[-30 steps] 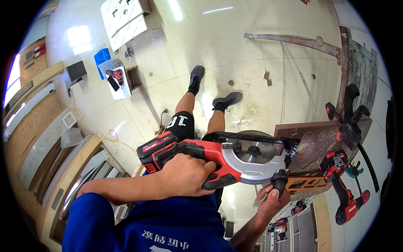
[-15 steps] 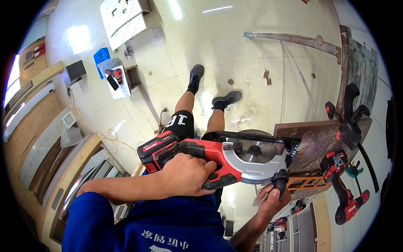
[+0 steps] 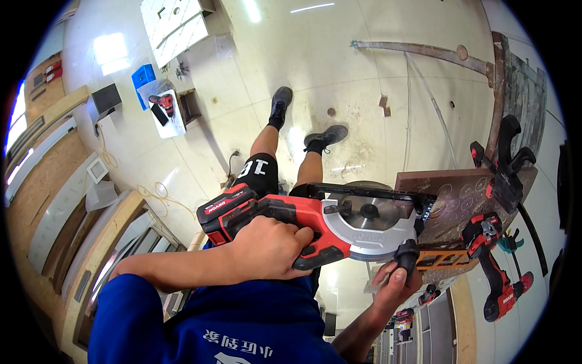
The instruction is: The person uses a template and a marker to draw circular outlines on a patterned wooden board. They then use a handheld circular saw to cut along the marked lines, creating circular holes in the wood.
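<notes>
A red, black and silver cordless circular saw point(image 3: 376, 241) hangs in front of my body, its round blade point(image 3: 370, 210) facing up at me. My left hand point(image 3: 267, 247) is closed around the rear handle, close to the battery pack point(image 3: 225, 212). At the saw's right end, my right hand point(image 3: 397, 286) has its thumb and fingers against the black front knob point(image 3: 407, 257); its grip is partly hidden. Just right of the blade lies a brown board point(image 3: 445, 212) marked with several drawn circles. The saw's black base plate overlaps the board's left edge in this view.
A black clamp point(image 3: 508, 170) grips the board's right end. Beside it are a red-and-black cordless tool point(image 3: 494, 267) and an orange slotted frame point(image 3: 445, 259). Boards in a wooden rack point(image 3: 91, 273) stand left. A red drill point(image 3: 167, 104) rests on a white board far left.
The saw has tipped slightly, and a little more of its blade shows above the base plate. Both hands keep their places on it. The whole view has shifted slightly.
</notes>
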The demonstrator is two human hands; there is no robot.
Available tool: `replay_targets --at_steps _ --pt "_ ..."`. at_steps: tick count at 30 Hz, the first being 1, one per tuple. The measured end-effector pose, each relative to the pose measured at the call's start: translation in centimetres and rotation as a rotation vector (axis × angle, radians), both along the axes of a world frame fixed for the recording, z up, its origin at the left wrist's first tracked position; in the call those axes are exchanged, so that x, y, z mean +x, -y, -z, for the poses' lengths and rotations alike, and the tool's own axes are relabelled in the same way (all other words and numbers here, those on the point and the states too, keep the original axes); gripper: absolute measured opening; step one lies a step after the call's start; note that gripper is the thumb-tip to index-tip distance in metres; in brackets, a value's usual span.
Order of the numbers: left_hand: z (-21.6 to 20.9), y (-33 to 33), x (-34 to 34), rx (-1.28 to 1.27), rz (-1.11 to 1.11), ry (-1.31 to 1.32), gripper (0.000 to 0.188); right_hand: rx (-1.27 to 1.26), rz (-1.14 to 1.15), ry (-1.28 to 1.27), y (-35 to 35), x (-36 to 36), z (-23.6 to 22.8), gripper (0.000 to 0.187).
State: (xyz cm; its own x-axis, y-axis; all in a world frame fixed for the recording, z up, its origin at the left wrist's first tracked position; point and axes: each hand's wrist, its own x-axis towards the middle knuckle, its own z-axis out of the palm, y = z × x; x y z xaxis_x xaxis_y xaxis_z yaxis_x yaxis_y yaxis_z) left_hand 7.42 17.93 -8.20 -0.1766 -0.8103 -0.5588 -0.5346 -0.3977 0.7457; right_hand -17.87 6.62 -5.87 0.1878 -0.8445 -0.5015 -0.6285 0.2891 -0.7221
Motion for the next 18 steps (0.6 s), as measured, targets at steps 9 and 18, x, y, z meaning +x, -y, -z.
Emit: replay_targets --at_steps 9,18 --pt "0.18 0.05 -0.35 -0.014 -0.018 0.005 0.038 -0.022 -0.035 -0.004 0.43 -0.02 0.02 0.067" --pt "0.16 0.3 -0.38 0.002 -0.009 0.0 0.038 -0.009 -0.006 0.003 0.48 -0.06 -0.18 0.067"
